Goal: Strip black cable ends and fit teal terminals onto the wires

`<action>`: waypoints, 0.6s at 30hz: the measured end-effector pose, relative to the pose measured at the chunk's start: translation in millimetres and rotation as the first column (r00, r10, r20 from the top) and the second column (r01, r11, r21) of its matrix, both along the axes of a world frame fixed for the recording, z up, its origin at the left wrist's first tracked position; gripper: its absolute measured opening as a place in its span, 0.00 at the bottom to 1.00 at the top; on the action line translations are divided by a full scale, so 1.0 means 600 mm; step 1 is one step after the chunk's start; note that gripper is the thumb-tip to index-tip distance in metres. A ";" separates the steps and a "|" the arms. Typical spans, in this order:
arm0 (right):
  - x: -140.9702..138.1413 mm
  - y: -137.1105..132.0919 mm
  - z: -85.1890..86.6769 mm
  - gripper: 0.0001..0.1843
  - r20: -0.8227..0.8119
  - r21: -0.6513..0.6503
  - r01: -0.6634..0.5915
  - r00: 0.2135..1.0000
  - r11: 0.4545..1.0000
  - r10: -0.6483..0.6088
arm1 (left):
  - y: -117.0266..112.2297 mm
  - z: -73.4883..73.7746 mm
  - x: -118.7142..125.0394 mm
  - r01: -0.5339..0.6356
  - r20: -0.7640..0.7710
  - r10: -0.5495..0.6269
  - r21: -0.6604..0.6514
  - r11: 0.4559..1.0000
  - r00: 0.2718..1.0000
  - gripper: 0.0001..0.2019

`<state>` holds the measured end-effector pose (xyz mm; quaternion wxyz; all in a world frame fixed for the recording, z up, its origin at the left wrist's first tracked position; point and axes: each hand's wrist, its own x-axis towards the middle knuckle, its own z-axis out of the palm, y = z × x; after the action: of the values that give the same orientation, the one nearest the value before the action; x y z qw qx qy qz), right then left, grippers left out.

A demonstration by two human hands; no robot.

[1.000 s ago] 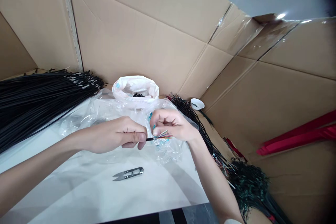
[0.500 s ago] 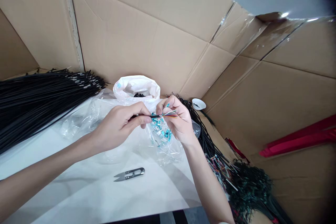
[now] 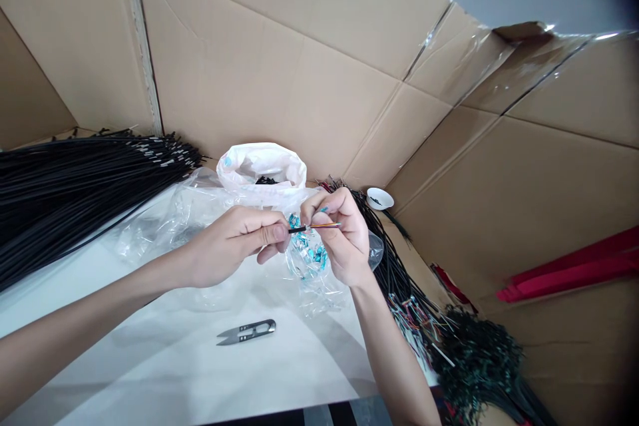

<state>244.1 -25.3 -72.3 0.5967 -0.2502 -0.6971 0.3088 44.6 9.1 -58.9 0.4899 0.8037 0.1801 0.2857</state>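
A black cable is pinched between the thumb and fingers of my left hand. From its stripped end, thin coloured wires point to the right. My right hand is closed at this end, its thumb and bent fingers around the wires, with a bit of blue-green foil showing at the fingers. Below and behind the hands, a clear plastic bag holds blue foil scraps. Thread snips lie on the white table, nearer to me.
Many black cables are piled on the left. A white bag with small black pieces stands at the back, beside a small white bowl. Stripped cables and a dark green bundle line the right. Cardboard walls enclose the table.
My right-hand fingers have curled closer over the cable's stripped end, and fewer wires show. The cable end sits slightly lower in view. The snips have stayed in place.
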 end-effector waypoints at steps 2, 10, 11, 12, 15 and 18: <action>-0.002 -0.001 -0.003 0.11 0.003 0.018 0.020 1.000 1.000 -0.020 | 0.001 -0.001 0.000 0.056 0.032 -0.054 -0.072 0.996 0.998 0.19; -0.024 0.011 0.008 0.14 -0.208 -0.096 0.010 0.978 0.995 -0.030 | 0.010 -0.002 0.003 0.282 0.105 -0.262 -0.332 0.900 0.959 0.22; -0.020 0.011 0.013 0.14 -0.206 -0.094 0.032 0.977 0.995 -0.051 | 0.012 -0.004 0.003 0.290 0.117 -0.266 -0.345 0.892 0.957 0.22; -0.012 0.010 0.018 0.13 -0.157 -0.090 0.058 0.985 0.994 -0.072 | 0.014 -0.006 0.002 0.290 0.134 -0.258 -0.350 0.891 0.957 0.23; 0.026 0.009 0.025 0.09 0.249 -0.125 0.177 0.958 0.976 -0.142 | 0.020 -0.009 0.001 0.253 0.174 -0.205 -0.329 0.910 0.963 0.23; 0.063 0.010 0.019 0.07 0.729 -0.162 0.426 0.660 0.890 -0.182 | 0.022 -0.006 -0.002 0.221 0.168 -0.175 -0.316 0.923 0.970 0.20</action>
<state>282.1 -19.3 -61.0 0.2846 -0.5551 -0.7571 0.1943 43.4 22.5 -62.4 0.6559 0.7021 0.1094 0.2547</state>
